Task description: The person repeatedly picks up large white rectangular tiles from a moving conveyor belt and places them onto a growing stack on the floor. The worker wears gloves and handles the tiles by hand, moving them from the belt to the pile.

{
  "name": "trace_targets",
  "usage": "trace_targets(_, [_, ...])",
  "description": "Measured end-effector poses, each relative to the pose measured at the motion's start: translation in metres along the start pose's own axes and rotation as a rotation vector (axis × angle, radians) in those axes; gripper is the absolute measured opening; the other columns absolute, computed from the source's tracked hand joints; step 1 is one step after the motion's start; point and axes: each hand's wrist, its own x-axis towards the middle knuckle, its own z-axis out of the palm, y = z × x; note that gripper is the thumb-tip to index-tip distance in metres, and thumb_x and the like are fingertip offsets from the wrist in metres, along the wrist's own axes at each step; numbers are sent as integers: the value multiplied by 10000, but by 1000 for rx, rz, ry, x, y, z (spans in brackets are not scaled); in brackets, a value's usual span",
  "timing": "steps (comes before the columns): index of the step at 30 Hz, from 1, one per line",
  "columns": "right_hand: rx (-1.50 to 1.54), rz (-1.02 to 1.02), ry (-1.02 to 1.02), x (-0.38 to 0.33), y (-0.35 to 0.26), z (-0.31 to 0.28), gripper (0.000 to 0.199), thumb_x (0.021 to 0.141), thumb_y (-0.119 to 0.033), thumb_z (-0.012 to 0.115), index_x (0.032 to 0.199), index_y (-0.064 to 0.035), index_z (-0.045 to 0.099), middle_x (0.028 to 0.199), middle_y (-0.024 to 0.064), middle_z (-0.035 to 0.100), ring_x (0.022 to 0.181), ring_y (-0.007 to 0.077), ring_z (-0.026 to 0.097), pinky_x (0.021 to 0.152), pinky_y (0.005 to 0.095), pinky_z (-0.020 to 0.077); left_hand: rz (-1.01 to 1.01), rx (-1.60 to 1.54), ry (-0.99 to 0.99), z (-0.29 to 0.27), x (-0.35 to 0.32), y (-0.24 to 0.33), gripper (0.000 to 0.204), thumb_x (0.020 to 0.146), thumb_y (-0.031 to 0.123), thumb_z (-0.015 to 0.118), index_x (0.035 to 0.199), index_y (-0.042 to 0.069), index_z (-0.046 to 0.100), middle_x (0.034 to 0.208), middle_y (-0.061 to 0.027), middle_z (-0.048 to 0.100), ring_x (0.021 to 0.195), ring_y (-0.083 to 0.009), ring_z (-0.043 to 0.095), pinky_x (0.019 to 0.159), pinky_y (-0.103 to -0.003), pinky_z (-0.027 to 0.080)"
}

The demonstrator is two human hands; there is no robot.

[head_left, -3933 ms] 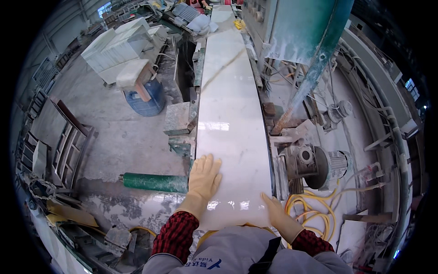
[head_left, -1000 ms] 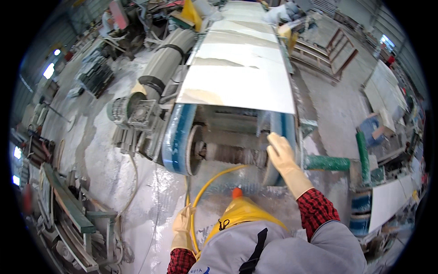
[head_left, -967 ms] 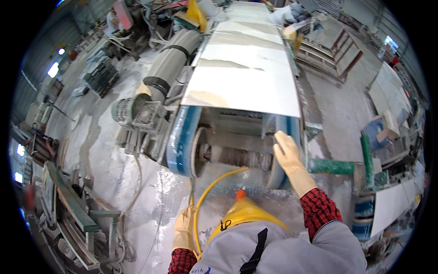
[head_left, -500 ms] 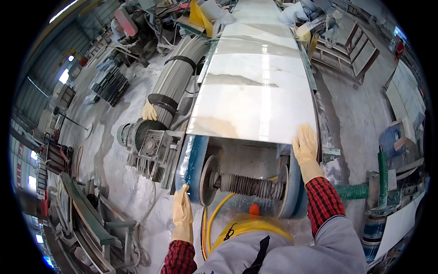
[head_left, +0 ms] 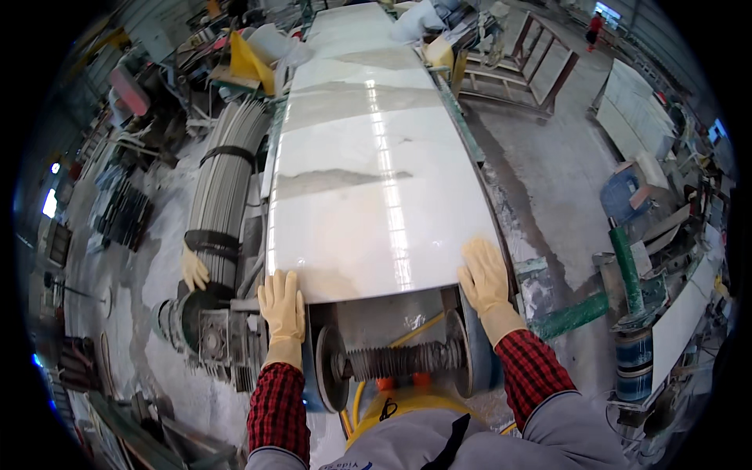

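A polished white stone slab [head_left: 345,227] with grey-brown veins lies along the conveyor, its near edge just beyond the exposed rollers. My left hand [head_left: 282,313], in a cream rubber glove, rests flat at the slab's near left corner, fingers up and slightly apart. At the near right corner, my right hand [head_left: 487,286] in a matching glove lies with fingers stretched over the slab's edge. Neither hand is wrapped round anything. Below the slab edge show a roller wheel [head_left: 332,368] and a ribbed, coil-like shaft [head_left: 403,359] between blue belts.
Left of the conveyor, a motor [head_left: 211,337] stands beside a strapped bundle of long grey strips [head_left: 223,180]; a loose cream glove [head_left: 193,269] hangs there. To the right are a green pipe [head_left: 568,316], a blue jug [head_left: 624,194] and a metal frame [head_left: 509,74]. A yellow hose runs below.
My left hand has risen from the left belt to the slab's corner, its fingers now extended. My right hand stays at the right corner. The whole view has shifted and turned.
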Motion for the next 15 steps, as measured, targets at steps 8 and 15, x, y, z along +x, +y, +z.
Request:
trace_targets(8, [39,45,-49,8,-13,-17,513,1043,-244,780,1481,22,750,1512,300,749,1424,558,675,1256,669,519,-33,-32,-73,-4,3,9,485,1125,185,707,1599,84,678,1685,-244,629,1577,-516,553,1328,-632,421])
trace_targets(15, [-31,11,-54,10,-16,-19,513,1037,-261,772,1458,31,746,1488,318,743,1378,567,680,1222,683,530,-56,-125,-40,0,3,8,493,1095,198,740,1579,111,704,1656,-221,652,1536,-492,579,1329,-636,425])
